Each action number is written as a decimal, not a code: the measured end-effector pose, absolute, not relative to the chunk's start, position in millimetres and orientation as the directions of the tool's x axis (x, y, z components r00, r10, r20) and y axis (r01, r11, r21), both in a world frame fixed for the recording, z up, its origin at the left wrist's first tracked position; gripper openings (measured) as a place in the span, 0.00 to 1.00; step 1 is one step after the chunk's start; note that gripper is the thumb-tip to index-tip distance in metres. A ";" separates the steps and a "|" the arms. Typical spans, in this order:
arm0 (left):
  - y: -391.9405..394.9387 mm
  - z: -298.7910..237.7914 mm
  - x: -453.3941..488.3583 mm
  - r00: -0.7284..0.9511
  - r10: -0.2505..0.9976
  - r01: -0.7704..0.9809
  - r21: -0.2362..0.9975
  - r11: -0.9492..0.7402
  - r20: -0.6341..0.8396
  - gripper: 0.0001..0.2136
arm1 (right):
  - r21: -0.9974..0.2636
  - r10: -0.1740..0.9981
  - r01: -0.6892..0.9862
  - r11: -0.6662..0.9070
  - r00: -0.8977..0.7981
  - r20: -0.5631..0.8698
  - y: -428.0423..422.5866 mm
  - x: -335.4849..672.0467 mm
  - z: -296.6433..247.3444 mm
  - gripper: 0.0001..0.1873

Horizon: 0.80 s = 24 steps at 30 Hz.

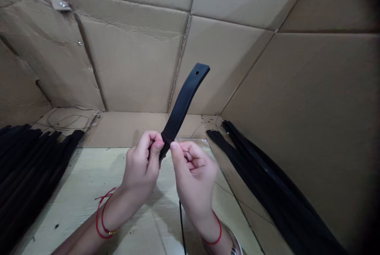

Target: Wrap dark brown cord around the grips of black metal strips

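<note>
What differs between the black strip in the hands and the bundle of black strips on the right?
The black strip is a single piece, held up and tilted between the left hand and right hand; the bundle of black strips is several pieces, untouched. The held strip stands free, while the bundle lies along the cardboard side. The held strip's hole near its top end shows; no hole is visible on the bundle. Both are long, narrow and black.

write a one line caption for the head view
Left hand and right hand meet on a holed black strip, more strips piled either side in a cardboard box.
</note>
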State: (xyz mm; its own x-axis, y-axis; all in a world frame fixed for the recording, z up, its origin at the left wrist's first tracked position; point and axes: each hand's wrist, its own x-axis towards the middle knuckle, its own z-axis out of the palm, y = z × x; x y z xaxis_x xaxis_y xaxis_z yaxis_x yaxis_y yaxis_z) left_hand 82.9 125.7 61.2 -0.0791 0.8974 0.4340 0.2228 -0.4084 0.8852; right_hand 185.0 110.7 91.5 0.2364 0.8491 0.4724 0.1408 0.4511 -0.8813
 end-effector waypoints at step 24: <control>128.7 69.3 72.6 0.170 0.860 0.172 0.845 -0.506 0.480 0.17 | -0.916 0.903 0.012 0.401 0.162 0.397 112.8 197.8 99.8 0.13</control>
State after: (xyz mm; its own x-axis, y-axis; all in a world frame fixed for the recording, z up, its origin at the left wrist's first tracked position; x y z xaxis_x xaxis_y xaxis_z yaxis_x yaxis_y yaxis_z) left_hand 72.6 128.7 69.3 0.1703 0.8604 0.4803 0.1719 -0.5059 0.8453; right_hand 197.8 112.8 99.8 0.1624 0.9033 0.3972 0.0121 0.4007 -0.9161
